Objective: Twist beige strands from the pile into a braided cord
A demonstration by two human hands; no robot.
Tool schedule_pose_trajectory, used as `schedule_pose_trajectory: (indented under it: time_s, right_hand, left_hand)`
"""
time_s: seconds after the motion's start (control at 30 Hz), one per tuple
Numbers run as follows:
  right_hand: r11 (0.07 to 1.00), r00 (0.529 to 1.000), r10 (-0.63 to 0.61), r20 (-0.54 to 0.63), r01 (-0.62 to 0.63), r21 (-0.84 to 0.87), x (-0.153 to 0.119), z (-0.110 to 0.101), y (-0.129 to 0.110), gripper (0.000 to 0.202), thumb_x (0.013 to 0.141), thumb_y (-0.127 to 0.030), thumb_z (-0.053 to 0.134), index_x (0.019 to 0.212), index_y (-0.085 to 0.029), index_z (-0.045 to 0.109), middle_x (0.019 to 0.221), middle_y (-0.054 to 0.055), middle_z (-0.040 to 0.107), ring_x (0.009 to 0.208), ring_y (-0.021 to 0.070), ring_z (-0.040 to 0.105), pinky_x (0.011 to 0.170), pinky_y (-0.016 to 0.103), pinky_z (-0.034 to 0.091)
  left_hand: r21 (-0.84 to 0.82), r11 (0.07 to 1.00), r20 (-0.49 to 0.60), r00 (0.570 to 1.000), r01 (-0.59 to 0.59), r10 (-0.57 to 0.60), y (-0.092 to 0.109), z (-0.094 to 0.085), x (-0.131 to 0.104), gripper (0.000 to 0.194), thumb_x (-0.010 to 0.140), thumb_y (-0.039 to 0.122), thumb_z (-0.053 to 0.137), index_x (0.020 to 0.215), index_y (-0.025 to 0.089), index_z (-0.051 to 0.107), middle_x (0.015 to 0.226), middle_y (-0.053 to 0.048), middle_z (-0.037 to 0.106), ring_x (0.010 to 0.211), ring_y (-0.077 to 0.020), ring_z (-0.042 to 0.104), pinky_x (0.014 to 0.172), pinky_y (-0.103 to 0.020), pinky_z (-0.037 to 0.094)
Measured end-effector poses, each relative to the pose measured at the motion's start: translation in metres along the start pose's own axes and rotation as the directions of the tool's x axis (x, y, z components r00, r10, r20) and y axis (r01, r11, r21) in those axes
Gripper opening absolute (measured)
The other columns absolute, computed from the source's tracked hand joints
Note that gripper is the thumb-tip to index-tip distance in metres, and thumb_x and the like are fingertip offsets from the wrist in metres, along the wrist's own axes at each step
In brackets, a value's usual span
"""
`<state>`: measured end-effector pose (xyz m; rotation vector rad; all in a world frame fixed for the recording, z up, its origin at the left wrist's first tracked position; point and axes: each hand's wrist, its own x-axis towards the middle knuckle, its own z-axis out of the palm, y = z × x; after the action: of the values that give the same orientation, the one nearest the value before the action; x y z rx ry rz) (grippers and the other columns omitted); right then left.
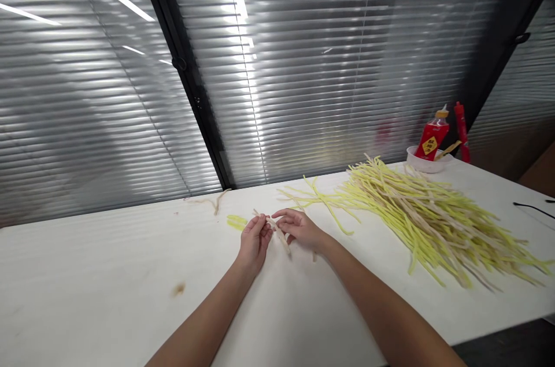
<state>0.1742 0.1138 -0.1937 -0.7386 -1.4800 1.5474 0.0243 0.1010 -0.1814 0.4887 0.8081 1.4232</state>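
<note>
Near the middle of the white table (130, 297), my left hand (255, 238) pinches a pale beige fuzzy stem (281, 235), which looks folded and slants down to the right between my hands. My right hand (299, 227) is beside it, fingers curled at the stem's right side; what its fingertips grip is too small to tell. A yellow looped piece (236, 222) lies just left of my left hand. Beyond my right hand are a few loose yellow stems (323, 199).
A large pile of yellow and beige stems (425, 217) covers the table's right side. Behind it, a white bowl (427, 165) holds a red bottle (432, 137). A beige twisted stem (217, 203) lies near the back edge, before window blinds (303, 66).
</note>
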Motion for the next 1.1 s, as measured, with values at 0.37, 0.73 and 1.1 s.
schedule_pose_trajectory:
  time_s: [0.37, 0.73, 1.1]
  right_hand:
    - [0.968, 0.995, -0.098, -0.001, 0.095, -0.232, -0.002, 0.0039, -0.0028, 0.027, 0.068, -0.018, 0.059, 0.092, -0.017, 0.072, 0.075, 0.002, 0.066, 0.059, 0.009, 0.052, 0.059, 0.022, 0.044]
    - [0.957, 0.996, -0.092, -0.006, 0.087, -0.276, -0.0026, 0.0038, -0.0023, 0.024, 0.064, -0.017, 0.063, 0.086, -0.018, 0.074, 0.072, 0.002, 0.068, 0.061, 0.0107, 0.054, 0.057, 0.021, 0.041]
    - [0.966, 0.999, -0.027, -0.032, 0.018, -0.259, -0.0021, -0.0009, 0.0031, 0.028, 0.06, -0.034, 0.074, 0.081, -0.015, 0.074, 0.069, 0.004, 0.068, 0.056, 0.0117, 0.055, 0.051, 0.022, 0.04]
  left_hand:
    - [0.095, 0.994, 0.055, 0.997, -0.053, 0.048, -0.0013, -0.0001, -0.0015, 0.022, 0.061, 0.024, 0.076, 0.062, 0.013, 0.057, 0.057, 0.002, 0.055, 0.054, -0.0062, 0.05, 0.056, -0.018, 0.044]
    - [0.12, 0.99, 0.043, 0.997, -0.068, 0.063, -0.0032, -0.0006, -0.0013, 0.024, 0.057, 0.025, 0.079, 0.062, 0.014, 0.059, 0.053, 0.003, 0.055, 0.05, -0.0063, 0.048, 0.051, -0.018, 0.042]
    - [0.138, 0.987, 0.082, 0.994, -0.081, 0.07, -0.0041, -0.0007, -0.0028, 0.024, 0.054, 0.023, 0.08, 0.067, 0.014, 0.062, 0.063, 0.001, 0.061, 0.054, -0.0068, 0.051, 0.055, -0.02, 0.044]
